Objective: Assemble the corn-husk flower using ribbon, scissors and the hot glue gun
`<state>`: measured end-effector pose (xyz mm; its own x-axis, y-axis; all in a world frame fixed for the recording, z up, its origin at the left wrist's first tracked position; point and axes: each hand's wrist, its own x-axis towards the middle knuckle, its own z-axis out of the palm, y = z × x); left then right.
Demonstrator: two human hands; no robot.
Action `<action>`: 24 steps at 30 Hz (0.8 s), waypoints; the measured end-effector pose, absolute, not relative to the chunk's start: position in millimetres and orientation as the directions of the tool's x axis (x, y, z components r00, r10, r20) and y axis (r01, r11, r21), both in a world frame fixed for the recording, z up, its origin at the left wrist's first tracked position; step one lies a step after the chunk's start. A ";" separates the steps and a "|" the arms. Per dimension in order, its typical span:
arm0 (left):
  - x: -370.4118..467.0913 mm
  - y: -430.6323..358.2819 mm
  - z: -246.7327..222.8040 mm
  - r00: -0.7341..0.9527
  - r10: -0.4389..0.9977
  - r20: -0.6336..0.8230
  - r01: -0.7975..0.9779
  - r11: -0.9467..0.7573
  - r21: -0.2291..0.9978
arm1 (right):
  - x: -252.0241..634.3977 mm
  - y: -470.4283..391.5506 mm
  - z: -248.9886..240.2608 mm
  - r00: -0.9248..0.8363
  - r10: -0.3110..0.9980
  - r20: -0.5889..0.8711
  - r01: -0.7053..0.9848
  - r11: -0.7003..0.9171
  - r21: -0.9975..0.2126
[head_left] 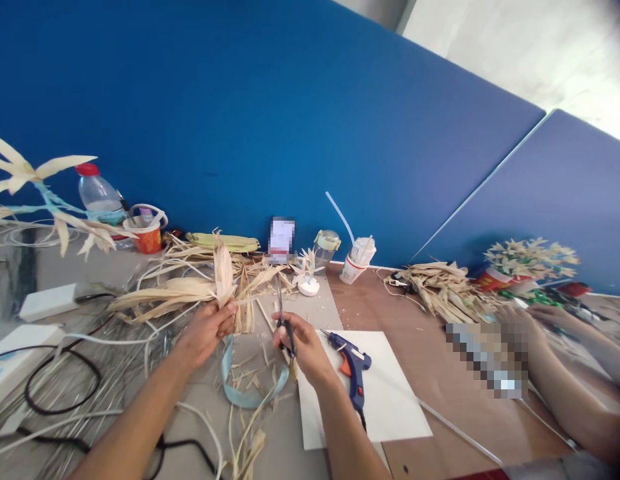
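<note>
Head view: nearest, pale husk strips [253, 453] lie loose on the grey part of the table, and just beyond them a light-blue ribbon [245, 398] lies in a curve between the person's arms. Right of these, a white sheet [397, 407] carries a blue glue gun [358, 373], partly beside the right forearm. Farther in, the right hand [303, 343] has its fingers closed around the dark handles of scissors [286, 337], whose blades point away; how far the blades are parted cannot be told. To its left, the left hand [207, 330] pinches a dried husk [223, 273] between thumb and fingers, raised over the table, left of the blades. At the right, a co-worker's hand [553, 317] is near a heap of husks [447, 287]. Farther still, a small husk flower [306, 265] stands in a white base [309, 287], left of a paper cup [351, 270]. A phone [281, 239] stands upright before the blue partition [270, 120], farthest away.
</note>
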<state>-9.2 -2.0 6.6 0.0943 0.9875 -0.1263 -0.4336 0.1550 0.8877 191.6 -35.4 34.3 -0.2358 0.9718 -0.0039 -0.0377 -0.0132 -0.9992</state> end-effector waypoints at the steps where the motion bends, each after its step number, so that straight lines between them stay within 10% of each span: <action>1: -8.5 -2.2 6.8 0.090 0.988 -0.128 -0.443 0.155 0.883 | 190.1 -35.0 32.9 -0.213 0.977 0.004 -0.044 -0.006 -0.999; 10: 4.1 -6.7 10.8 0.051 0.986 -0.159 -0.597 0.158 0.786 | 160.8 -34.7 14.5 -0.111 0.993 0.041 -0.075 0.033 -0.997; 24: 21.1 -17.5 15.2 0.050 0.924 -0.379 -0.674 0.311 0.670 | 133.9 -44.7 11.9 -0.064 0.956 0.286 0.437 0.285 -0.853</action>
